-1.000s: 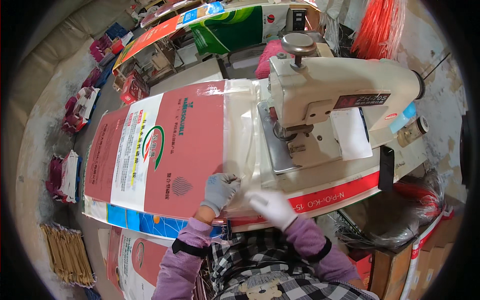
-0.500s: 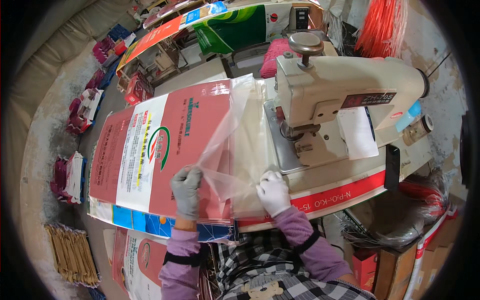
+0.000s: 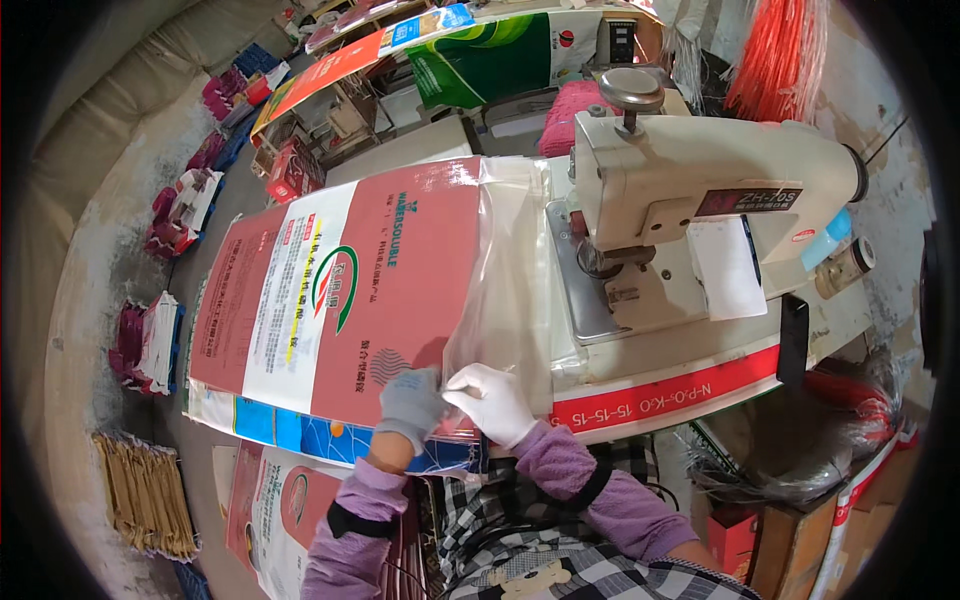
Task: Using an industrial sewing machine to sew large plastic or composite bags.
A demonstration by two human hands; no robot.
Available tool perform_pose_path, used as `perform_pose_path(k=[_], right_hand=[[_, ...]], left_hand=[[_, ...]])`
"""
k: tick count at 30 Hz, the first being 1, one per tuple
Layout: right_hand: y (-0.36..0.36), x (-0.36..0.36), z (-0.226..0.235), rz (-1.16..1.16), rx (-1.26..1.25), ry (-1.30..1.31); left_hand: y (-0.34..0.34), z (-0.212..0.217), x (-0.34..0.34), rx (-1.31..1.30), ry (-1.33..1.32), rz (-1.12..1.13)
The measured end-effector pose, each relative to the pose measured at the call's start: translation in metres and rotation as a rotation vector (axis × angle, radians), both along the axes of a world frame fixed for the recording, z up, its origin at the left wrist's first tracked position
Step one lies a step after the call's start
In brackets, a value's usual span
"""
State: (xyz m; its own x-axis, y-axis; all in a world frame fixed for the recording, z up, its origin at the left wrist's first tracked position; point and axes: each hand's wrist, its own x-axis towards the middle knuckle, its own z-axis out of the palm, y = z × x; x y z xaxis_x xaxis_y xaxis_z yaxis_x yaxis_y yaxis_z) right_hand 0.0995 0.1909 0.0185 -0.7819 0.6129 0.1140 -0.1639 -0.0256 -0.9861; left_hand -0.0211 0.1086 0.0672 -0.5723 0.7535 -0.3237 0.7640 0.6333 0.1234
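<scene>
Left side first: your bag [image 3: 340, 290] lies flat, printed face up, with a blue bag [image 3: 280, 425] showing under its near edge, so the laying-out looks done. Moving right, here's your left hand [image 3: 412, 400] in grey, over the bag's near right corner, with most of the bag spread away from it between nine and twelve o'clock; those fingers are curled, but I can't tell whether they grip anything. Now the film [image 3: 515, 280], clear and loose, out along the bag's three o'clock side: that part looks done too, though its near end is gathered up by your fingers, and I'd judge the handling there unfinished. Next, your right hand [image 3: 495, 402] in white, seemingly pinching that film's near end, with the bag at its ten o'clock and both sets of fingertips close together. Farthest right, the machine [image 3: 690, 190] stands at your right hand's one o'clock, neither hand on it.
</scene>
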Motion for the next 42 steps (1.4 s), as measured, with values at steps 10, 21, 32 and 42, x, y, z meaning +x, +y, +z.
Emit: perform_pose_path(k=[10, 21, 32, 42], right_hand=[[-0.045, 0.008, 0.013, 0.671, 0.568, 0.242], [0.064, 0.009, 0.0, -0.924, 0.198, 0.043], [0.115, 0.022, 0.004, -0.295, 0.783, -0.611], [0.063, -0.004, 0.095, 0.344, 1.276, 0.2]], left_hand=[[-0.101, 0.04, 0.019, 0.348, 0.183, -0.426], [-0.247, 0.093, 0.11, 0.356, 0.316, 0.203], [-0.234, 0.099, 0.093, 0.82, 0.012, 0.815], [-0.186, 0.149, 0.062, 1.157, -0.298, 0.629]])
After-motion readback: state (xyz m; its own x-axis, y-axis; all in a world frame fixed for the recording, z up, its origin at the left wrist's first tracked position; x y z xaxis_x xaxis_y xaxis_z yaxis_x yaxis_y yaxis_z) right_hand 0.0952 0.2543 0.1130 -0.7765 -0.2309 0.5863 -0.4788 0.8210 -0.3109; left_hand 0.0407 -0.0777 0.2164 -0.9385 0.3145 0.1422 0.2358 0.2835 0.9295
